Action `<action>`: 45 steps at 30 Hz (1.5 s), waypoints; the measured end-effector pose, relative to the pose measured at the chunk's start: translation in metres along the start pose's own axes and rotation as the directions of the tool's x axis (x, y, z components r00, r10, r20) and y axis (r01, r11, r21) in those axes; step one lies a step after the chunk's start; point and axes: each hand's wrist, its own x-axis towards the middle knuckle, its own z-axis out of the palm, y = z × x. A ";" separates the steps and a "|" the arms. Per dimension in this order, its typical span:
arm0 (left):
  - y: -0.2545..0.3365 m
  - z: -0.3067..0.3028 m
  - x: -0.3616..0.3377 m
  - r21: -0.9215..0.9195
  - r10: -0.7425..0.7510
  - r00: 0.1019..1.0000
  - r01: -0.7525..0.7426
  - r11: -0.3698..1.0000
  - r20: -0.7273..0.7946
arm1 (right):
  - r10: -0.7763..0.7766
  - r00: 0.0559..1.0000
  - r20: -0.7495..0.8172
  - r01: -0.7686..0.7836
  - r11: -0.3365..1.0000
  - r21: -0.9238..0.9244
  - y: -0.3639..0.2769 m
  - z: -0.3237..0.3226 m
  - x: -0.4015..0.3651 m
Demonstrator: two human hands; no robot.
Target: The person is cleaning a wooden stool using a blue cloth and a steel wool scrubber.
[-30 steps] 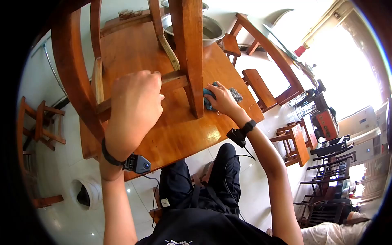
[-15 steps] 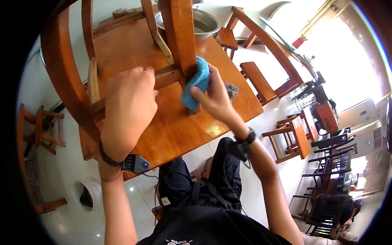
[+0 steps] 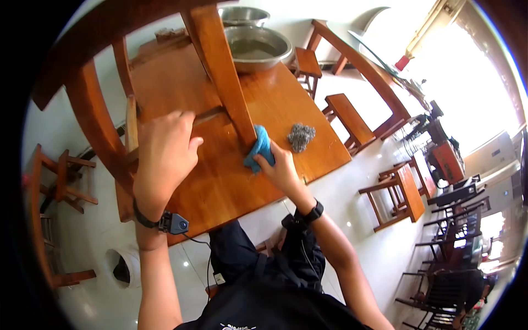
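A brown wooden chair frame stands tilted on the wooden table. My left hand is closed round its crossbar, with the grip itself partly hidden behind the hand. In my right hand is a blue cloth, bunched and pressed against the lower end of the chair's right-hand leg. Thumb and fingers pinch the cloth from the right side. To the right of that hand, a grey steel wool scourer lies on the tabletop.
At the table's far side sits a metal basin with cloudy water, another basin behind it. Wooden stools stand on the floor to the right. A white bucket is at lower left.
The cloth has slid down the leg to its lower end with my right hand. The chair has tilted, and my left hand keeps its hold. The scourer is now fully visible.
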 end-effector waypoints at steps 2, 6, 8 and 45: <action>0.001 0.001 0.000 0.003 -0.001 0.999 0.001 1.000 -0.044 | 0.073 0.996 0.057 -0.071 0.997 -0.035 0.001 -0.008 -0.003; 0.003 0.008 -0.006 -0.012 0.025 0.990 -0.027 1.000 -0.137 | -0.042 0.998 0.045 0.048 0.991 -0.128 0.023 -0.011 -0.010; 0.005 0.012 -0.009 0.015 0.031 0.982 -0.028 0.999 -0.185 | -0.014 0.995 0.096 0.030 0.984 -0.174 0.020 -0.021 -0.004; 0.011 -0.121 0.078 -0.818 -0.594 0.772 -0.180 -0.546 0.226 | 0.058 0.963 -0.264 -0.139 0.945 -0.297 0.116 -0.155 -0.020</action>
